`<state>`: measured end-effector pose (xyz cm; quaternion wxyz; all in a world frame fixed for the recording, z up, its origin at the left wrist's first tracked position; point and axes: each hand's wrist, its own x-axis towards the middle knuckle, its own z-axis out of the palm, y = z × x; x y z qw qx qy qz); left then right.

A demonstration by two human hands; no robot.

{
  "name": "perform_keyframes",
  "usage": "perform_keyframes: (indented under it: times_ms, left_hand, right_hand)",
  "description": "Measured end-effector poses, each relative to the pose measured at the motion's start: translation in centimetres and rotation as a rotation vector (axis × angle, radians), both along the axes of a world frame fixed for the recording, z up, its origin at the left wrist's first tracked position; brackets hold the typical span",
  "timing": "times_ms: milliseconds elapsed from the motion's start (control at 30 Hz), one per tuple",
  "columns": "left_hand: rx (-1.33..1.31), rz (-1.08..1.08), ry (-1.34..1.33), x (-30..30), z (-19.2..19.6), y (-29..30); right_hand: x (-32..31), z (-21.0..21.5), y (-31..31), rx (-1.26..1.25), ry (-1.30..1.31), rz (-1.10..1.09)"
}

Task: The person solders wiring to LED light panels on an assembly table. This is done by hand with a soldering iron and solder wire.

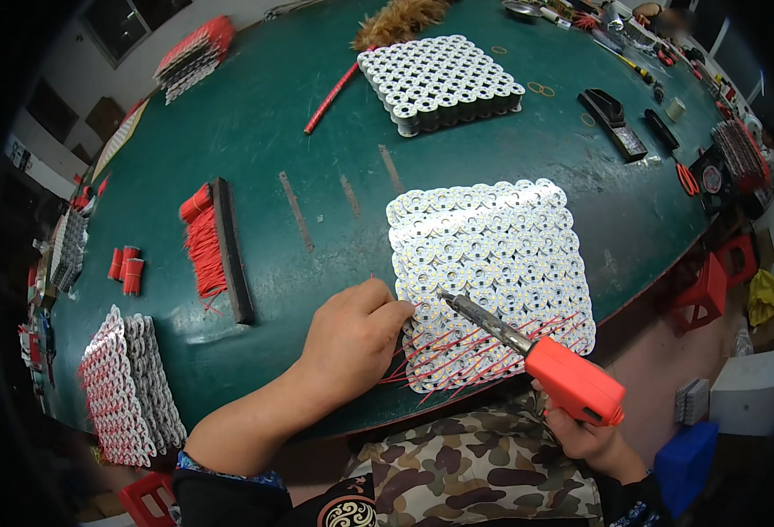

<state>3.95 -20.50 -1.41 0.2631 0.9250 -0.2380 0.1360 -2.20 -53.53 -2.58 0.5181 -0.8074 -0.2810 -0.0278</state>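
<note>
Many round white LED boards (492, 263) lie in a sheet at the near edge of the green table (299, 132), with bare table on its far side. The left hand (352, 338), fingers curled, presses the sheet's left edge. The right hand (585, 435) is closed around an orange soldering iron (536, 351) whose tip touches the sheet.

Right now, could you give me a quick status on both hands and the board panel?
Left hand fingertips on round-board panel. Right hand grips soldering iron, tip on panel. Nothing blocking.
</note>
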Motion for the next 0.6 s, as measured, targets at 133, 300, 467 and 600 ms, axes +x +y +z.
perform_keyframes:
  times_ms: [133, 300, 467, 600]
  left_hand:
    - [0.0, 0.008, -0.007, -0.1, 0.0, 0.2]
    - [0.024, 0.002, 0.009, -0.3, 0.0, 0.3]
    - [0.016, 0.023, 0.023, -0.9, 0.4, 0.7]
    - [0.009, 0.104, -0.055, -2.4, 3.7, 3.6]
  right_hand:
    - [-0.3, -0.2, 0.4, 0.016, -0.023, -0.059]
    - [-0.9, 0.6, -0.2, 0.012, 0.142, -0.017]
    - [-1.5, 1.5, 0.4, 0.15, 0.272, -0.118]
    - [-2.6, 0.7, -0.6, 0.224, 0.399, -0.288]
